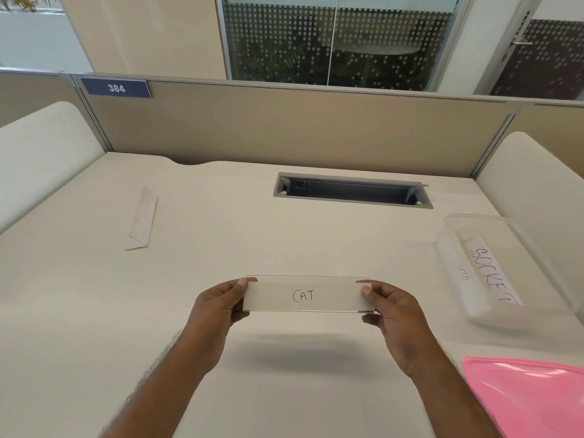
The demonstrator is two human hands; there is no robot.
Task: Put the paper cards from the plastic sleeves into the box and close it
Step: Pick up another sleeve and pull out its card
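A clear plastic sleeve [308, 294] with a white paper card reading "CAT" inside it is held above the desk, in the middle of the view. My left hand [218, 311] pinches its left end and my right hand [393, 314] pinches its right end. At the right stands a clear plastic box [452, 226], open, with paper cards [491, 273] lying in it; one reads "SOCKET". Its pink lid [531, 396] lies flat at the lower right. Another clear sleeve [142, 221] lies on the desk at the left; I cannot tell whether it holds a card.
The cream desk [284, 390] has a rectangular cable slot [352, 191] at the back centre. A beige partition [284, 128] with a blue "384" plate [116, 88] closes the far edge. Rounded cream side panels stand at the left [41, 153] and right [537, 184].
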